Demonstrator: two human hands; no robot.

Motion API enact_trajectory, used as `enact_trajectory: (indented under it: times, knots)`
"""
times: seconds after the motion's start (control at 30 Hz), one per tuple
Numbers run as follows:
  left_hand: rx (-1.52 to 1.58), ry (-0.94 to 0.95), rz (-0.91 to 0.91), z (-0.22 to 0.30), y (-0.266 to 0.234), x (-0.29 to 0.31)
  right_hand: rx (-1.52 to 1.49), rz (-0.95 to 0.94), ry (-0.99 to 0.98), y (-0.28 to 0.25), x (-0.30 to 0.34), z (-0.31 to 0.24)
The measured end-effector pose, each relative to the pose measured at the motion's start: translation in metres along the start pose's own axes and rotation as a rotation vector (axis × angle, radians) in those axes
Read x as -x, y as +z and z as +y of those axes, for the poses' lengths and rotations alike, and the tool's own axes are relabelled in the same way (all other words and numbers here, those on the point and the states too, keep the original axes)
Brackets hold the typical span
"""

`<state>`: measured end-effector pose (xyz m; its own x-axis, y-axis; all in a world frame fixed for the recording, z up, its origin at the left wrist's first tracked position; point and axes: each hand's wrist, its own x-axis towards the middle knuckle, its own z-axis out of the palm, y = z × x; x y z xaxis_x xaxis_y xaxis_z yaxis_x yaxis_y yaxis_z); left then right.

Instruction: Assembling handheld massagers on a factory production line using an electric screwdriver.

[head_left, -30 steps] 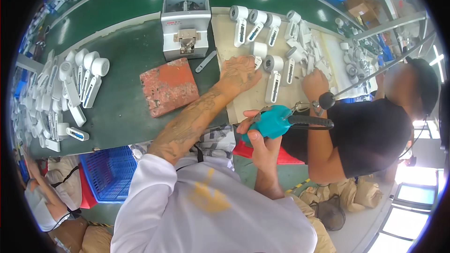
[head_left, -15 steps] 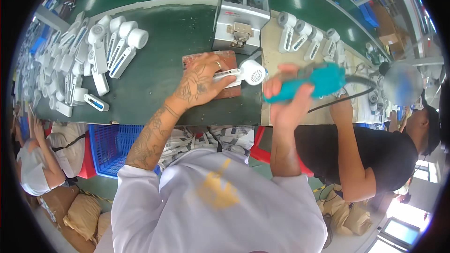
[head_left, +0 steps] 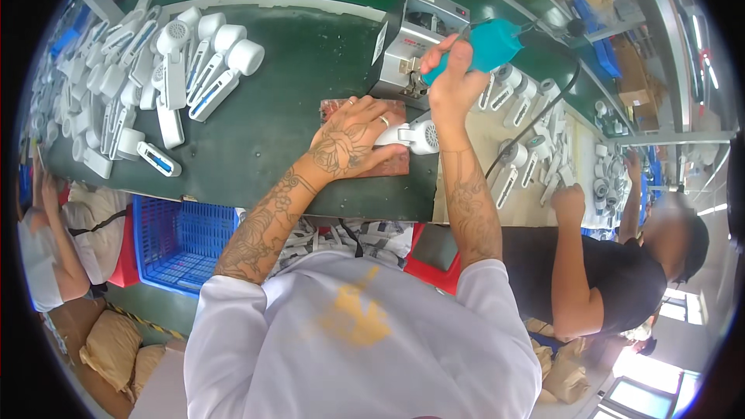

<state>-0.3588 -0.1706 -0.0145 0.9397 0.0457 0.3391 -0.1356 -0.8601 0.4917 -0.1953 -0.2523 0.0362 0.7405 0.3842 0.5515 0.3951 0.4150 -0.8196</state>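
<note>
My left hand (head_left: 351, 138) lies over a white handheld fan (head_left: 424, 138), gripping its handle and pressing it on a worn reddish-brown pad (head_left: 395, 166). The fan's round grilled head points right, while most of the handle is hidden under my fingers. My right hand (head_left: 454, 81) is wrapped round a teal electric screwdriver (head_left: 495, 43), raised above the bench. Its front end is near the front of a grey box-shaped machine (head_left: 393, 40), which looks like a screw feeder. Whether the tip touches the machine, I cannot tell.
A big pile of white fans (head_left: 120, 81) covers the bench's left side. More fans (head_left: 535, 147) lie on the beige surface at right, where the screwdriver's black cable hangs. A co-worker in black (head_left: 613, 279) sits at right. A blue crate (head_left: 182, 244) stands below the bench.
My right hand has carried the electric screwdriver up and away from beside the fan to the grey machine. My left hand stays on the fan. The whole view has shifted slightly.
</note>
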Motion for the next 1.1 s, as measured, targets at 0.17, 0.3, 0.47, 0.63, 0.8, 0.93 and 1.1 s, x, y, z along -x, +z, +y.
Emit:
enact_trajectory:
  times: [0.17,0.3,0.47,0.63,0.8,0.93,1.1]
  knots:
    - [0.034,-0.026,0.035,0.0,0.001,0.0,0.052,-0.008,0.148,0.004,0.007,-0.017]
    - [0.013,-0.04,-0.006,-0.001,0.001,0.001,0.064,0.092,0.166,-0.001,0.03,-0.039]
    - [0.087,0.006,0.102,0.003,-0.002,-0.004,-0.027,0.026,0.174,-0.01,0.041,-0.041]
    - [-0.02,-0.028,0.075,0.0,0.005,0.002,-0.112,0.001,0.187,-0.01,0.045,-0.035]
    - [0.0,-0.036,-0.028,0.005,-0.006,-0.004,-0.042,0.001,0.202,-0.01,0.053,-0.027]
    - [-0.007,-0.043,-0.039,0.005,-0.007,-0.005,-0.075,-0.01,0.202,-0.01,0.054,-0.023]
    - [0.011,-0.031,-0.011,0.006,-0.008,-0.006,-0.01,0.016,0.241,-0.004,0.05,-0.027]
